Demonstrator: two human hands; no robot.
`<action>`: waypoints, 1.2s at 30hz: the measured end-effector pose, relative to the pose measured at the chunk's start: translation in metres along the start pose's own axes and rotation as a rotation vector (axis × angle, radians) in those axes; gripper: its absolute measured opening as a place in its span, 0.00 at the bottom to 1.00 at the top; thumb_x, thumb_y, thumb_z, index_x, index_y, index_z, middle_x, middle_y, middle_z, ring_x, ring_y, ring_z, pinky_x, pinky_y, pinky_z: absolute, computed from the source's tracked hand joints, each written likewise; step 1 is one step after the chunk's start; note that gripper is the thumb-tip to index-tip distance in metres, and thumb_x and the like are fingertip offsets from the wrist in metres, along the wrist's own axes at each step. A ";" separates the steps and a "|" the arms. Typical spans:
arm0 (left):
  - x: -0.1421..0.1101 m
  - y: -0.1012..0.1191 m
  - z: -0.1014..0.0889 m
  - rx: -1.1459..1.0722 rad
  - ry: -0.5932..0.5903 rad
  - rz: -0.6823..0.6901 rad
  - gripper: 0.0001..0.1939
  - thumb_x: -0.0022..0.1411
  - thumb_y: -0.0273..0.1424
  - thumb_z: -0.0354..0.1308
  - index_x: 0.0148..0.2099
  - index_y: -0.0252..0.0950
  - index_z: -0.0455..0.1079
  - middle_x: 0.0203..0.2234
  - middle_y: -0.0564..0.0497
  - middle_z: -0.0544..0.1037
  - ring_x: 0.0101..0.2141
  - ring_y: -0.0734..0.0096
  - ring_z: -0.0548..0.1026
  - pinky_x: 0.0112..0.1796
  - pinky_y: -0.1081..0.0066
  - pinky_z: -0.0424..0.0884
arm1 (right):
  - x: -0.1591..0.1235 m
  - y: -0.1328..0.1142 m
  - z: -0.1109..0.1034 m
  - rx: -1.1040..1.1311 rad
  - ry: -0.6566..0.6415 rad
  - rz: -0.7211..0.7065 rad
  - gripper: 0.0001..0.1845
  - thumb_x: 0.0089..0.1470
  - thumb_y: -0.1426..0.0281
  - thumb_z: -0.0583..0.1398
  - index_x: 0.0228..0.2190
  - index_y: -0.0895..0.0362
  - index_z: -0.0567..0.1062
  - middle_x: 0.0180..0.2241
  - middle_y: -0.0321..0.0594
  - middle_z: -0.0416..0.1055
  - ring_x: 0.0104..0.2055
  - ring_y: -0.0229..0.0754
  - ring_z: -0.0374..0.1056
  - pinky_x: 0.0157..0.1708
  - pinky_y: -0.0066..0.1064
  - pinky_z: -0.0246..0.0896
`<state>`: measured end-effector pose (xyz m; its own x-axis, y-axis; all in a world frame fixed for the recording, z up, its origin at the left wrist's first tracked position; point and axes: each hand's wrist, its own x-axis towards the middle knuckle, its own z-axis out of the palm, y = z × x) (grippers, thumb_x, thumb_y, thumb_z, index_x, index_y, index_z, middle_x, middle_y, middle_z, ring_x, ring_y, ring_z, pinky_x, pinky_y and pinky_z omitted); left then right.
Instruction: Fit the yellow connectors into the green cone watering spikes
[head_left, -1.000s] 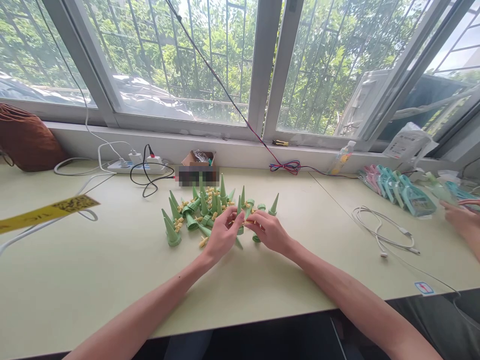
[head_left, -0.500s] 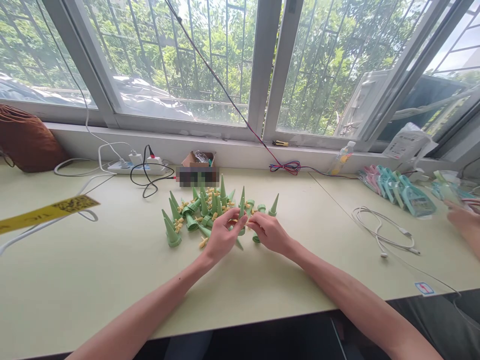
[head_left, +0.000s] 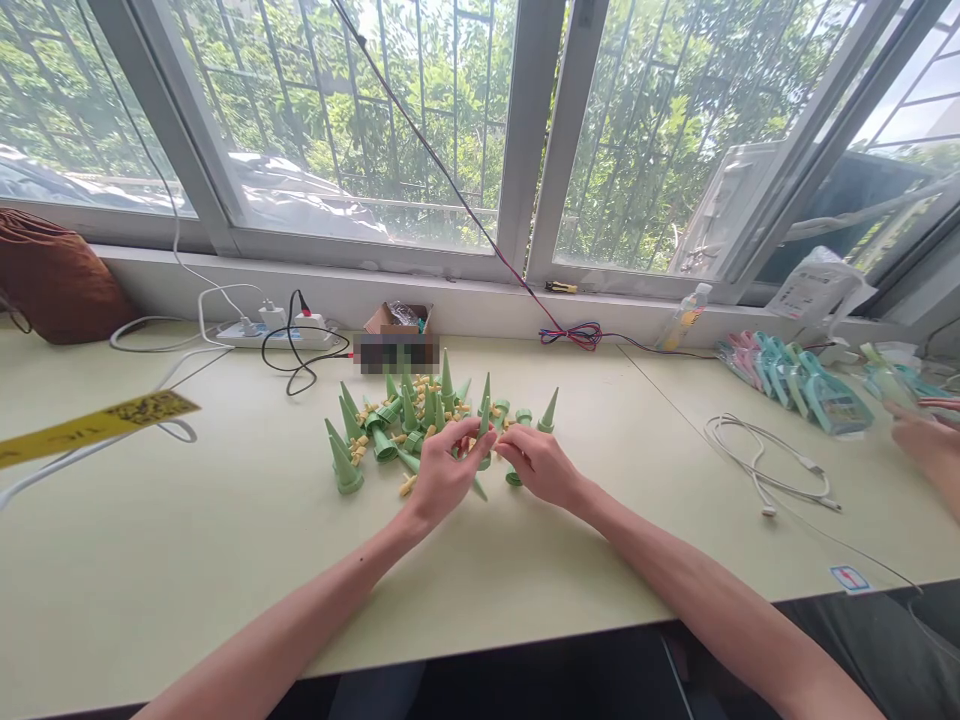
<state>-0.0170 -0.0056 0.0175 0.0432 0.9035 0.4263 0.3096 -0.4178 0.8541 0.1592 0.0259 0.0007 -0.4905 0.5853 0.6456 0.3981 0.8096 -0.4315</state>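
Note:
My left hand (head_left: pixel 448 468) is closed around a green cone-shaped plastic watering spike (head_left: pixel 485 416), held point up above the table. Right beside it, my right hand (head_left: pixel 541 464) has its thumb and fingertips pinched together close to the spike's side; whatever is between them is too small to make out. Behind and left of both hands lies a cluster of more green spikes (head_left: pixel 345 468), some upright and some on their sides. Small yellow valve pieces (head_left: pixel 407 485) are scattered among them. A green cap (head_left: pixel 514 478) sits under my right hand, partly covered by it.
A small cardboard box (head_left: pixel 399 318) and a power strip (head_left: pixel 277 335) with cables stand along the window wall. At right are a coiled white cable (head_left: pixel 772 460), a bottle (head_left: pixel 684 315), packed teal and pink items (head_left: pixel 832 395) and another person's hand (head_left: pixel 926 435).
My hands stay almost in place around the spike, with hardly any finger movement. At the right edge, the other person's hand has shifted slightly.

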 end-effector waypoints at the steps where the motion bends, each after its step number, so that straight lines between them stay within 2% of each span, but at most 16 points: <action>1: 0.000 0.001 0.000 0.003 0.006 0.000 0.11 0.64 0.41 0.58 0.35 0.39 0.73 0.28 0.53 0.73 0.28 0.71 0.63 0.30 0.71 0.60 | 0.000 0.000 0.000 0.000 0.001 0.000 0.20 0.69 0.61 0.48 0.28 0.55 0.68 0.24 0.36 0.64 0.25 0.37 0.58 0.27 0.28 0.54; 8: -0.001 0.004 0.001 -0.046 0.010 -0.021 0.12 0.63 0.41 0.58 0.34 0.37 0.72 0.24 0.55 0.68 0.24 0.75 0.59 0.26 0.72 0.56 | 0.000 0.000 0.000 0.007 0.015 0.002 0.18 0.68 0.63 0.50 0.28 0.56 0.69 0.25 0.36 0.65 0.26 0.36 0.59 0.27 0.28 0.55; 13: 0.000 0.003 0.001 -0.104 0.049 -0.084 0.16 0.63 0.43 0.58 0.31 0.36 0.67 0.21 0.56 0.62 0.23 0.76 0.59 0.24 0.73 0.56 | -0.001 -0.001 0.000 0.047 0.008 -0.015 0.11 0.65 0.62 0.55 0.39 0.56 0.72 0.29 0.38 0.69 0.25 0.36 0.62 0.26 0.27 0.59; 17: 0.002 0.002 0.001 -0.146 0.071 -0.124 0.19 0.63 0.44 0.58 0.27 0.36 0.63 0.20 0.57 0.58 0.22 0.78 0.56 0.23 0.74 0.53 | -0.002 0.000 0.000 0.078 0.001 -0.028 0.09 0.64 0.65 0.57 0.44 0.55 0.72 0.34 0.40 0.72 0.27 0.36 0.65 0.28 0.28 0.63; 24: 0.004 0.001 -0.001 -0.222 0.021 -0.142 0.16 0.62 0.42 0.60 0.30 0.35 0.67 0.22 0.56 0.64 0.23 0.78 0.60 0.24 0.75 0.57 | -0.002 0.003 0.002 0.067 0.035 -0.068 0.07 0.65 0.66 0.56 0.42 0.55 0.72 0.32 0.40 0.72 0.29 0.38 0.66 0.28 0.28 0.63; 29: 0.005 -0.001 -0.001 -0.246 -0.035 -0.124 0.14 0.62 0.42 0.59 0.36 0.35 0.70 0.24 0.54 0.70 0.25 0.76 0.64 0.26 0.75 0.60 | -0.002 0.003 0.001 0.041 0.074 -0.112 0.08 0.66 0.65 0.55 0.39 0.56 0.71 0.30 0.39 0.71 0.27 0.37 0.64 0.28 0.28 0.61; 36: 0.000 -0.006 0.000 -0.167 -0.107 -0.058 0.13 0.64 0.40 0.58 0.44 0.37 0.70 0.26 0.54 0.69 0.27 0.74 0.65 0.28 0.74 0.63 | -0.001 0.003 -0.002 0.035 0.067 -0.080 0.15 0.68 0.63 0.51 0.32 0.56 0.71 0.25 0.37 0.69 0.26 0.36 0.61 0.27 0.27 0.58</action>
<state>-0.0194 -0.0029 0.0121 0.1337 0.9277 0.3486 0.1533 -0.3669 0.9176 0.1620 0.0275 -0.0001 -0.4668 0.5150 0.7189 0.3315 0.8556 -0.3976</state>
